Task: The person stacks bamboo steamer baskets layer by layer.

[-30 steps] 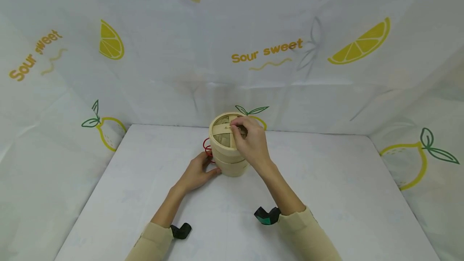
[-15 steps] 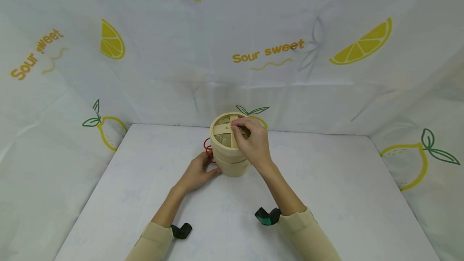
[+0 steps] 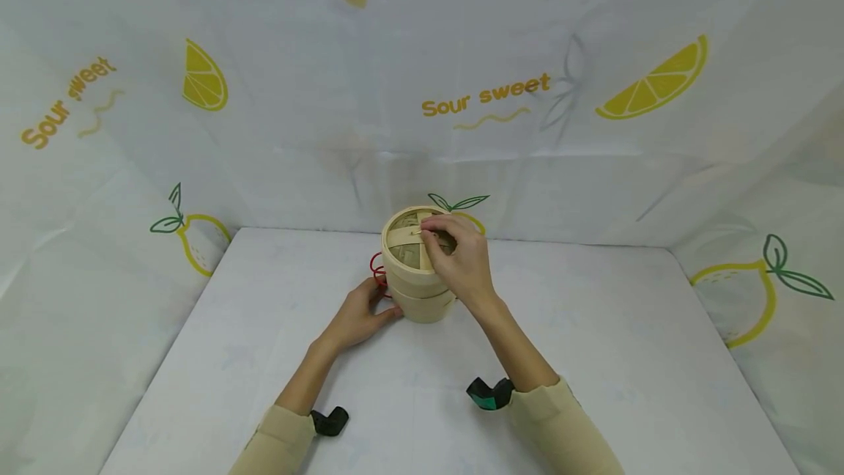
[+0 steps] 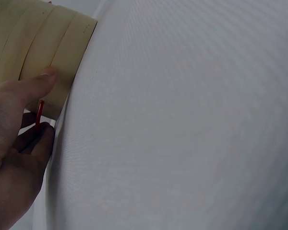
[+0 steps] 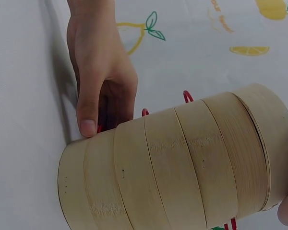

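Note:
A stack of bamboo steamer baskets (image 3: 422,306) stands upright on the white table, topped by a woven lid (image 3: 402,237). My right hand (image 3: 464,256) pinches the small loop at the lid's centre between thumb and fingertips. Low on the stack's left side, my left hand (image 3: 359,316) holds the bottom basket, its thumb against the wall. Its other fingers curl near a red wire handle (image 4: 40,112), partly hidden. More red handles (image 5: 188,97) stick out along the tiers in the right wrist view. The lid sits on the top tier.
White table surface (image 3: 593,328) spreads around the stack. Behind it, close to the table's back edge, hangs a white curtain (image 3: 316,116) with lemon prints. Black wrist devices (image 3: 331,421) show near both sleeves.

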`<state>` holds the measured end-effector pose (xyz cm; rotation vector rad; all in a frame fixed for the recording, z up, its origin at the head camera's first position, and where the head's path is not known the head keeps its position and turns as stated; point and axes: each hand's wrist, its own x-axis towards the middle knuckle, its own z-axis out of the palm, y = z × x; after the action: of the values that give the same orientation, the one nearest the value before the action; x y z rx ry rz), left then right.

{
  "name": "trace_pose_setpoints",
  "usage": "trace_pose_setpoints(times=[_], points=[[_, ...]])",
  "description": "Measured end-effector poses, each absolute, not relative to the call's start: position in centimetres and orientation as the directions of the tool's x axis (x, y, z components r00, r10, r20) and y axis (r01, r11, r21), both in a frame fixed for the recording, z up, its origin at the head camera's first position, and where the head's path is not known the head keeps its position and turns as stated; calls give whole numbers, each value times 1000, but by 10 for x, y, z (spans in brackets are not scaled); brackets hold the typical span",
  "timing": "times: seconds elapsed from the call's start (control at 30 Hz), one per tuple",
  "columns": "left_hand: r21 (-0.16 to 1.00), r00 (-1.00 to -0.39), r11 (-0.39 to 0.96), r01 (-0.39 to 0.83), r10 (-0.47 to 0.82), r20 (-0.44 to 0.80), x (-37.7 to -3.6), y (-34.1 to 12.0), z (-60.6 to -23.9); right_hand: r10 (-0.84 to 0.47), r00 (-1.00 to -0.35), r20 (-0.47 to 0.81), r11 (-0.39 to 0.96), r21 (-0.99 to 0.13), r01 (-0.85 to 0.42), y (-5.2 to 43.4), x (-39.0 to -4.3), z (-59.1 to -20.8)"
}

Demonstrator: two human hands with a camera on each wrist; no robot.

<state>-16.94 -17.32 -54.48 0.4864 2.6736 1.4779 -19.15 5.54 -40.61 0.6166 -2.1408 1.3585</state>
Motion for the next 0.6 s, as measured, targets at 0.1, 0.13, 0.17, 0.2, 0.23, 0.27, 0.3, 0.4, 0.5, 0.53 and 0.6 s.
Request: trace_pose_setpoints(times=[0.1,0.13,0.17,0.2,0.23,0.27,0.3,0.4,0.5,0.53,0.6], points=[[828,-950,501,250,294,109,-169,-173,-545,-103,-755,647,390,-672,-629,57,-192,-407],[826,-950,504,251,293,109,-169,-173,-545,-104,-755,648,389,-672,-630,58,-192,-407],[827,-949,503,252,295,110,-169,-173,-545,-106,-754,649,389,-671,-632,59,-192,-407],[826,-949,504,253,296,111,-169,-172,-545,-108,-755,647,387,-672,-632,60,-192,-407],[825,-949,504,254,296,111,-169,-172,-545,-110,-754,647,387,-671,-632,61,-192,-407],[826,-949,503,254,297,111,-169,-172,-545,-111,-753,648,387,-670,-634,62,-191,-407],[827,-948,502,254,297,111,-169,-172,-545,-112,-754,647,387,-670,-633,63,-191,-407],[826,-949,501,257,293,117,-169,-171,-545,-118,-753,648,390,-667,-635,65,-190,-406],[822,-949,503,268,286,134,-169,-171,-544,-126,-753,645,392,-665,-635,69,-187,-404],[820,-949,504,271,285,139,-168,-171,-544,-128,-754,645,392,-665,-636,70,-187,-404],[823,-950,501,268,282,138,-168,-171,-543,-131,-751,647,393,-662,-638,73,-185,-403]])
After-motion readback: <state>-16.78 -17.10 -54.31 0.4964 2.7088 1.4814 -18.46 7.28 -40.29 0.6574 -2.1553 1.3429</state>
